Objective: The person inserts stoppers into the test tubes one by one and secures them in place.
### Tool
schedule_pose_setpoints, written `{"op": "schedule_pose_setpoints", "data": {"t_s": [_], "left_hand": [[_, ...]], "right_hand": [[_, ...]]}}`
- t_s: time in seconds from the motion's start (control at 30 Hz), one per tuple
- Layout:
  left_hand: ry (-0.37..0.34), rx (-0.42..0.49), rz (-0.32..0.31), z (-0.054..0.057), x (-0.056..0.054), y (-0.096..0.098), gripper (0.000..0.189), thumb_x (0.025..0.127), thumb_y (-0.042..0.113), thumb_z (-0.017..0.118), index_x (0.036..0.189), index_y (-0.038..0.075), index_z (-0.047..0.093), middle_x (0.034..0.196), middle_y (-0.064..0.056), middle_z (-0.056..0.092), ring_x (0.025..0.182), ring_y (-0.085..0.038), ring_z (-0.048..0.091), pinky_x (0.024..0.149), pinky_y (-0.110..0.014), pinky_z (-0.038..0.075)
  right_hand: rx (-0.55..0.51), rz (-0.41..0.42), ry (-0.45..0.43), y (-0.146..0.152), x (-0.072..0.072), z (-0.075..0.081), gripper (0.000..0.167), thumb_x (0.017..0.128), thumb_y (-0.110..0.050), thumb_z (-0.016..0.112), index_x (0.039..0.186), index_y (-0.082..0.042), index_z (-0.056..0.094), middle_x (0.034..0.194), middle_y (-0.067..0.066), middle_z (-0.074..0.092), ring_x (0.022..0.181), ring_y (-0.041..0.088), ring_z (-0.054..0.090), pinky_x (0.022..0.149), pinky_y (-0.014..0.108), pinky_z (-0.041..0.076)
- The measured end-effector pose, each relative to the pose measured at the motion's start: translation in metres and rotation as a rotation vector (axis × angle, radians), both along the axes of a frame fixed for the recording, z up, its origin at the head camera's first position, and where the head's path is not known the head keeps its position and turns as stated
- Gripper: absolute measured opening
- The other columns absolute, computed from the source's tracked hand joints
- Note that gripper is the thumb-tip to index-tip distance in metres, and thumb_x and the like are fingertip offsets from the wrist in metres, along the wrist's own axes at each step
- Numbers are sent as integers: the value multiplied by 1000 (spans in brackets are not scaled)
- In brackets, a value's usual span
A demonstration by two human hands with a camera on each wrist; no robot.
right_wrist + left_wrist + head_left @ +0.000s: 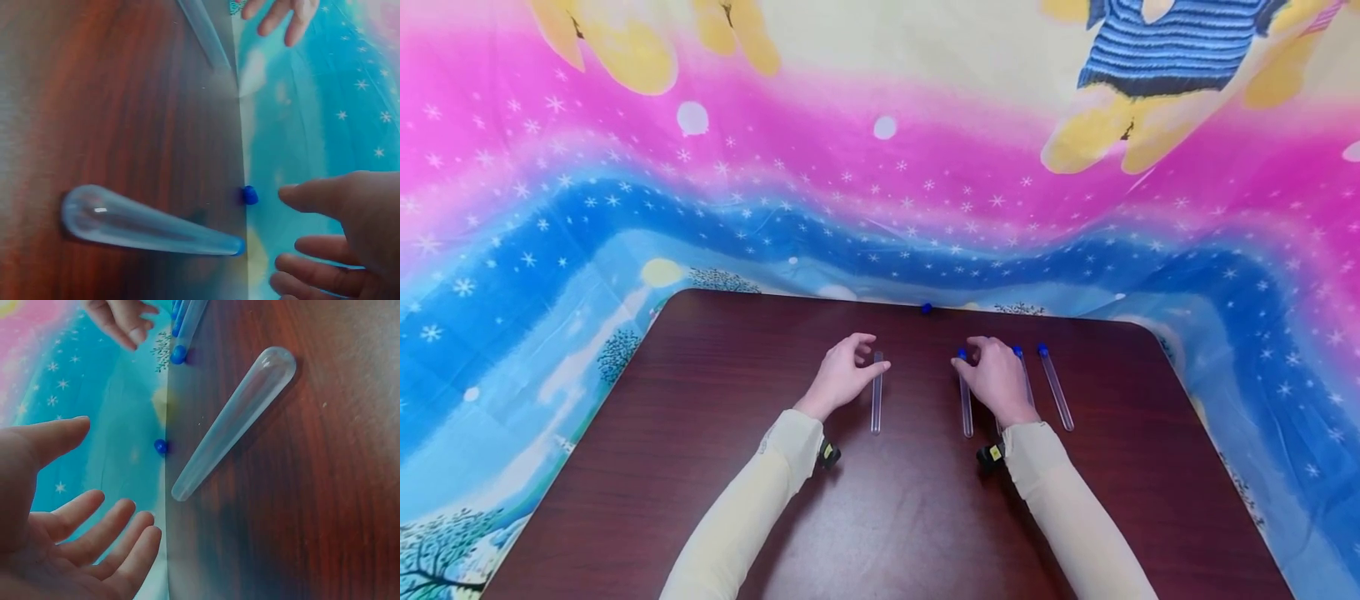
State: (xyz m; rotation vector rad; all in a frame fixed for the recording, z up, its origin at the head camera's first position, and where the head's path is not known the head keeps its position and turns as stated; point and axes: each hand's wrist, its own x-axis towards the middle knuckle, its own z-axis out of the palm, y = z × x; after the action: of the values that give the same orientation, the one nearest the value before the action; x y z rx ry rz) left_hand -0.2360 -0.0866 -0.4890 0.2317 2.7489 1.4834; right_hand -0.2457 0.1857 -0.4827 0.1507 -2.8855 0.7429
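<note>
My left hand hovers beside an uncapped clear test tube, fingers relaxed and spread, holding nothing. In the left wrist view a gap shows between those fingers and the tube. Over to the right, my right hand is above the blue-capped test tubes, thumb near the cap of the leftmost one. The right wrist view shows its fingers loosely extended, apart from that capped tube. Other capped tubes lie partly hidden under this hand. A loose blue cap lies at the table's far edge.
Another blue-capped tube lies slanted at the right of the row. All rest on a dark brown wooden table. A colourful patterned cloth hangs behind the far edge and along both sides.
</note>
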Motion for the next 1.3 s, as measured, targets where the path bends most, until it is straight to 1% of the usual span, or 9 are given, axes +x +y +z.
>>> {"op": "schedule_pose_setpoints", "data": {"t_s": [0.23, 0.4, 0.47, 0.63, 0.8, 1.0, 1.17, 1.3], "left_hand": [[-9, -59, -10, -3, 5, 6, 58, 89, 28, 81, 137, 4, 58, 120, -16, 67, 108, -31, 63, 92, -46, 50], [-17, -99, -18, -6, 7, 9, 60, 88, 28, 82, 138, 4, 58, 120, -16, 66, 107, -29, 63, 93, -45, 49], [-19, -106, -21, -7, 8, 10, 60, 88, 28, 82, 138, 4, 58, 119, -16, 65, 106, -29, 63, 92, -44, 50], [-21, -113, -27, -9, 9, 13, 60, 87, 25, 82, 137, 3, 58, 120, -16, 64, 106, -32, 64, 92, -45, 49], [-24, -117, -18, -8, 12, 14, 61, 86, 24, 84, 137, 3, 58, 119, -17, 64, 104, -33, 64, 91, -45, 49], [-3, -171, -13, -10, 12, 16, 61, 85, 25, 85, 136, 2, 59, 115, -16, 65, 103, -30, 63, 91, -44, 49], [-13, -188, -5, -11, 11, 18, 62, 84, 24, 86, 135, 2, 60, 116, -16, 66, 106, -31, 60, 94, -46, 47], [-31, -204, 17, -13, 10, 20, 61, 82, 24, 87, 134, 4, 61, 112, -14, 67, 103, -29, 61, 92, -44, 49]], "right_hand": [[-15, 74, 41, -4, -12, 8, 54, 93, -35, 76, 137, -6, 63, 121, 16, 63, 100, 31, 63, 87, 53, 52], [-10, 102, 23, -8, -19, 12, 57, 93, -36, 75, 139, -6, 61, 137, 19, 56, 119, 37, 57, 99, 55, 47], [-6, 116, 16, -10, -22, 13, 58, 93, -36, 75, 141, -6, 60, 141, 20, 54, 125, 39, 53, 102, 55, 44], [-4, 151, 2, -12, -31, 11, 61, 93, -36, 76, 143, -6, 57, 144, 18, 52, 129, 38, 51, 106, 53, 41], [-23, 191, -40, -13, -42, 7, 62, 94, -34, 75, 146, -6, 54, 148, 18, 49, 136, 37, 45, 111, 53, 37], [-24, 220, -57, -16, -59, 4, 64, 95, -30, 74, 149, -6, 50, 150, 18, 49, 138, 37, 43, 111, 53, 36], [-7, 245, -83, -19, -73, 3, 64, 96, -23, 73, 151, -4, 47, 152, 18, 45, 141, 38, 39, 112, 54, 34], [32, 268, -107, -23, -83, 1, 61, 97, -20, 71, 150, -2, 47, 152, 20, 43, 141, 39, 38, 112, 54, 34]]}}
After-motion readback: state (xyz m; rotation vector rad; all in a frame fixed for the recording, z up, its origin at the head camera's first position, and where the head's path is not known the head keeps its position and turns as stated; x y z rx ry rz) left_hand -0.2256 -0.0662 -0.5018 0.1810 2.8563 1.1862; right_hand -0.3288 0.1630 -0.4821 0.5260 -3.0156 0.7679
